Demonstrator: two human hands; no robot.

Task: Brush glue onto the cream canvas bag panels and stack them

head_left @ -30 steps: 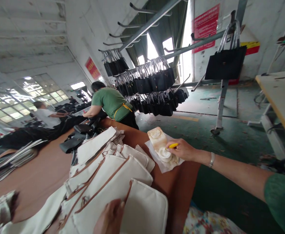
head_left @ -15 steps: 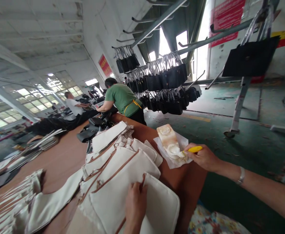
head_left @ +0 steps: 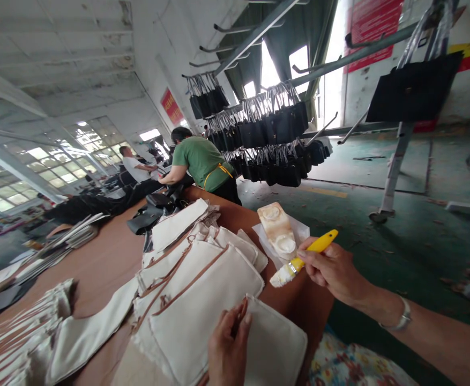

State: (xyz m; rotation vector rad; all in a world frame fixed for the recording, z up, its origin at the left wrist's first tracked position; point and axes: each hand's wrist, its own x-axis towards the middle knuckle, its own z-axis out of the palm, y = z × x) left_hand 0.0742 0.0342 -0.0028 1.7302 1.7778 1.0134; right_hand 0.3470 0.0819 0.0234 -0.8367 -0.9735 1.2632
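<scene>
At four o'clock our right hand (head_left: 333, 271) had lifted the clasped brush (head_left: 296, 265), loaded; our left hand (head_left: 229, 343) pinched a white panel (head_left: 277, 340).

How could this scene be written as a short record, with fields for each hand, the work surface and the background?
Left hand: the hand pinches the brown edge of a white panel
Right hand: the hand grips a yellow brush, its bristles coated white
Work surface: brown table with overlapping white panels; a tan block smeared white, on a pale sheet
Background: a person in green leaning forward; black bags hanging on a rack
</scene>
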